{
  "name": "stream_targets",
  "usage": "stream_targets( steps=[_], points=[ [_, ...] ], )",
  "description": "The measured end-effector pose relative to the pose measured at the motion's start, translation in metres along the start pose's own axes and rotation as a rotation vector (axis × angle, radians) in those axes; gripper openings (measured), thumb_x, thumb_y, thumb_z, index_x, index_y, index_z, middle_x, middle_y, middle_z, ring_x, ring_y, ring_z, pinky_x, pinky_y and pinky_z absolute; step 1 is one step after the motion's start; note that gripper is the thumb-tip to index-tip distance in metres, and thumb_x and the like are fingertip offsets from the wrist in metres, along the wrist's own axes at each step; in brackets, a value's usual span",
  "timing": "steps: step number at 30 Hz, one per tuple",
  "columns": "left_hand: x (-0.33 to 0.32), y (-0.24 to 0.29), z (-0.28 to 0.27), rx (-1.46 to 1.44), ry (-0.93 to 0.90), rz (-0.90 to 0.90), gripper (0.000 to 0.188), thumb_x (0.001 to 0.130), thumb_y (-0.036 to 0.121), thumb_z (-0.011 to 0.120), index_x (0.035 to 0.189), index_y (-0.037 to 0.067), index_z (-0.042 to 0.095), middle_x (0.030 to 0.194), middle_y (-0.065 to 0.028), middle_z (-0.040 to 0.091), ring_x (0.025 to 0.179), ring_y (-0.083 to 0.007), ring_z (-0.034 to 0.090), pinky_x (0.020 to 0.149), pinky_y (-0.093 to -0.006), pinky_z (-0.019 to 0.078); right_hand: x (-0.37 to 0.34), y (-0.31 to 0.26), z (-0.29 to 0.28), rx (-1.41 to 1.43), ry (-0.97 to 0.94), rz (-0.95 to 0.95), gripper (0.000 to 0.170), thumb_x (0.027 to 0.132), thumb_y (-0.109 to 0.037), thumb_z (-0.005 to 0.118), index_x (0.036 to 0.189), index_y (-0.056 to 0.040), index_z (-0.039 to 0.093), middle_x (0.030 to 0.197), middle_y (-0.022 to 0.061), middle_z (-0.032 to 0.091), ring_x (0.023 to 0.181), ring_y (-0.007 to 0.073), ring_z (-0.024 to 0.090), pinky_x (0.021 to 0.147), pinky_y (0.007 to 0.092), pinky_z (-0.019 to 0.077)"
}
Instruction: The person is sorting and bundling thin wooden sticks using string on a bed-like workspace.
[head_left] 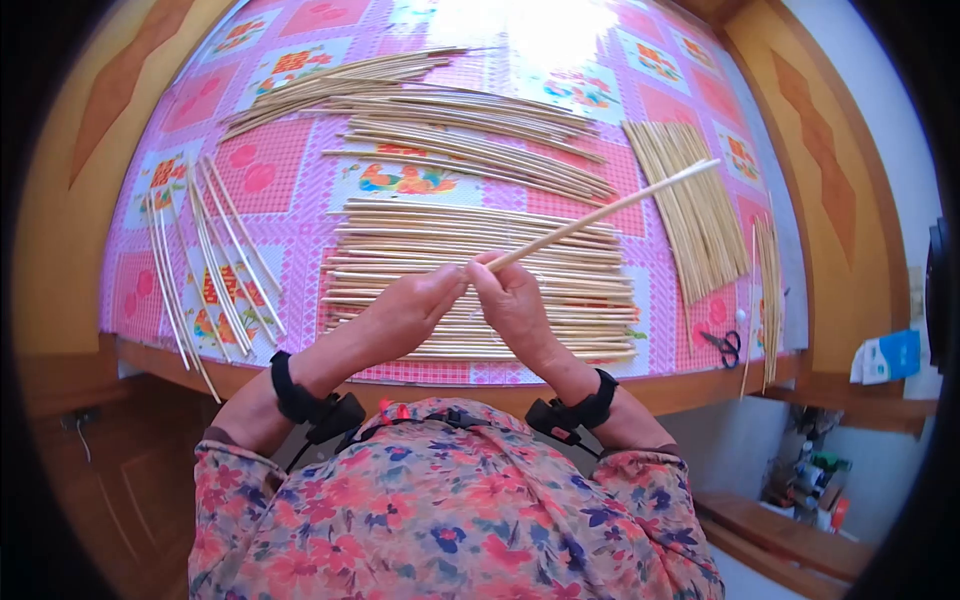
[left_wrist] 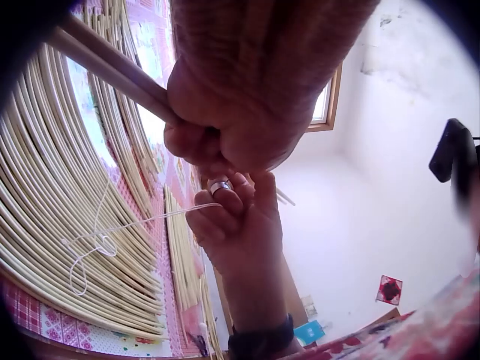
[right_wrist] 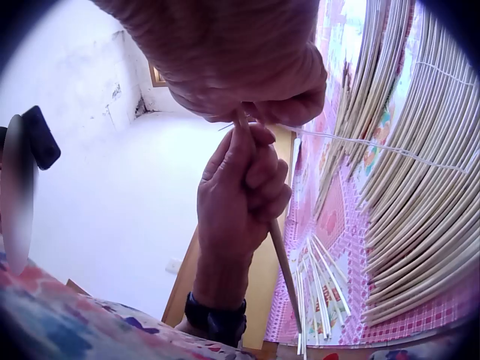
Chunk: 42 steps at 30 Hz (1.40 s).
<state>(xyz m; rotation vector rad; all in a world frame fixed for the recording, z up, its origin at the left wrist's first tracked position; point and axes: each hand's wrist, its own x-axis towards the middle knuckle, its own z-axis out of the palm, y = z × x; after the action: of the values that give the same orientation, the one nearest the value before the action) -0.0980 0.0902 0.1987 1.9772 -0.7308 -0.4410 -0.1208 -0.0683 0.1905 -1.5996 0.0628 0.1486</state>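
In the head view, a long pale stick [head_left: 610,208] slants up to the right from the two hands, which meet over a row of sticks [head_left: 480,330]. The left hand [head_left: 405,312] curls round its lower end; in the right wrist view the left hand [right_wrist: 244,184] has a stick [right_wrist: 283,274] jutting below it. The right hand [head_left: 515,308] pinches the stick beside the left. White string [left_wrist: 150,218] runs from the curled fingers of the right hand [left_wrist: 244,225] to the row, with a loose loop over it. Fingertip contact is partly hidden.
Behind the row lie loose stick bundles [head_left: 470,110]. Thin white sticks [head_left: 215,265] lie at the left; a joined mat of sticks [head_left: 690,210], a narrow bundle [head_left: 767,300] and dark scissors [head_left: 724,347] are at the right. A blue packet [head_left: 890,357] is beyond the table's right side.
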Motion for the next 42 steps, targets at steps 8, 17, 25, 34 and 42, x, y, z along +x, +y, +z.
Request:
stream_targets(
  steps=[8,17,25,34,42],
  points=[
    [0.012,-0.013,0.001,0.024,0.064,0.036,0.019,0.091,0.018,0.040,0.100,0.002,0.046,0.071,-0.0199,0.052,0.066,-0.0378,0.053,0.056,-0.0404,0.0416,0.010,0.001,0.006,0.492,-0.071,0.168,0.014,0.089,-0.017,0.046,0.095,-0.0039,0.049,0.055,-0.0017,0.042,0.035,0.0038,0.032,0.031,0.0182,0.0246],
    [0.036,-0.018,-0.027,0.228,0.104,-0.008,0.022,0.089,0.022,0.044,0.090,0.002,0.052,0.075,-0.0176,0.056,0.073,-0.0356,0.055,0.062,-0.0421,0.0427,0.030,-0.019,-0.040,-0.796,0.008,-0.239,0.027,0.082,-0.030,0.057,0.091,-0.0048,0.056,0.076,0.0090,0.058,0.057,0.0215,0.055,0.053,0.0302,0.0443],
    [0.051,-0.002,-0.019,0.426,0.015,0.112,0.021,0.089,0.023,0.043,0.093,0.003,0.050,0.073,-0.0180,0.057,0.071,-0.0347,0.057,0.061,-0.0415,0.0450,0.043,-0.042,-0.040,-1.134,-0.013,-0.912,0.007,0.072,-0.011,0.059,0.071,-0.0075,0.053,0.067,0.0061,0.046,0.066,0.0251,0.049,0.058,0.0355,0.0398],
    [0.063,-0.004,-0.009,0.395,0.006,0.163,0.022,0.089,0.024,0.041,0.094,0.004,0.049,0.077,-0.0172,0.057,0.075,-0.0351,0.057,0.062,-0.0424,0.0450,0.053,-0.034,-0.045,-1.019,-0.074,-0.790,0.008,0.076,-0.010,0.054,0.072,-0.0037,0.050,0.068,0.0107,0.046,0.067,0.0282,0.049,0.059,0.0376,0.0400],
    [0.071,-0.007,-0.013,0.465,-0.030,0.018,0.026,0.089,0.027,0.041,0.085,0.004,0.052,0.074,-0.0174,0.057,0.074,-0.0350,0.056,0.062,-0.0435,0.0435,0.067,-0.036,-0.053,-1.129,-0.103,-0.834,0.011,0.075,-0.010,0.057,0.069,-0.0051,0.048,0.068,0.0107,0.046,0.067,0.0277,0.049,0.057,0.0386,0.0401]
  ],
)
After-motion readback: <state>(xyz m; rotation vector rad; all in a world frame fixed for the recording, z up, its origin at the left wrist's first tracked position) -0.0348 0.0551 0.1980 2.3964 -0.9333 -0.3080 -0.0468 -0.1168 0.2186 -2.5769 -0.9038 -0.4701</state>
